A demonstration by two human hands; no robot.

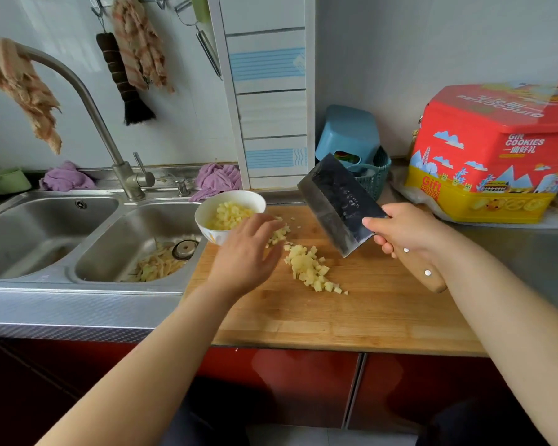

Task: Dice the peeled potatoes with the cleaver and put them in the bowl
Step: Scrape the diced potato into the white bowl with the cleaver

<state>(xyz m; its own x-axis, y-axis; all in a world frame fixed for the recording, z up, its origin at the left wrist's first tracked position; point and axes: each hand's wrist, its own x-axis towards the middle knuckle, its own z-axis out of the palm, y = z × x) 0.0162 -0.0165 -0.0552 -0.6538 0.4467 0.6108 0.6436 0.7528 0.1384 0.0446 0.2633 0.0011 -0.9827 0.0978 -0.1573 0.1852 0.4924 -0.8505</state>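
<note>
Partly filled bowl [203, 217], diced potato [229, 215] inside

The steel desk [529, 252] carries a wooden cutting board [351, 310] strewn with diced potato [310, 268], a white bowl [207, 217], and a cookie tin [493, 156].

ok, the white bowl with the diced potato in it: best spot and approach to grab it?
Take the bowl by its rim on the sink side, coming from the left. The near-right rim sits behind the left hand, and loose potato dice lie on the cutting board to its right. The thin open rim suits a thumb-inside pinch; the left side looks unobstructed.
</note>
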